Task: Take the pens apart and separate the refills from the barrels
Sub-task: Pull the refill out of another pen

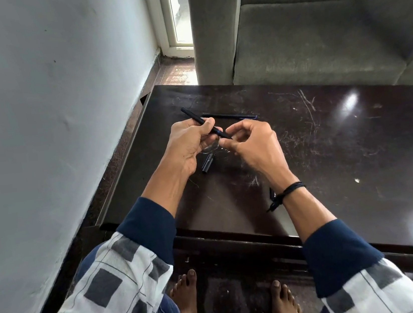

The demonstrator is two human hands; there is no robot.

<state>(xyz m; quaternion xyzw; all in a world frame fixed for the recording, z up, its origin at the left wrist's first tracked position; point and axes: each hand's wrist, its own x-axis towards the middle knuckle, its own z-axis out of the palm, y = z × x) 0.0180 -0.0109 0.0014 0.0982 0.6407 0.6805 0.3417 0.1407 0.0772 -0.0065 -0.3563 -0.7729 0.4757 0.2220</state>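
A black pen sits just above the middle of the frame, held over the dark wooden table. It slants from upper left down to lower right, its blunt end sticking out above the left hand and its fine tip reaching the fingers of the right hand.

The left hand is closed around the pen's barrel, thumb pressed on top and fingers curled beneath. The right hand is partly curled, its thumb and forefinger pinched at the pen's tip; whether they actually grip the tip or only touch it is hard to tell. Both forearms rise from the bottom of the frame and meet over the left half of the table, palms turned toward each other. The right wrist wears a black cord bracelet.

A second black pen lies flat on the table just above the hands, with a bluish end toward the right. One black cap with a clip lies on the table just below the hands, between the two wrists. So there are two pens in view and one loose cap.

A grey sofa fills the upper right of the frame, and a pale wall the left.
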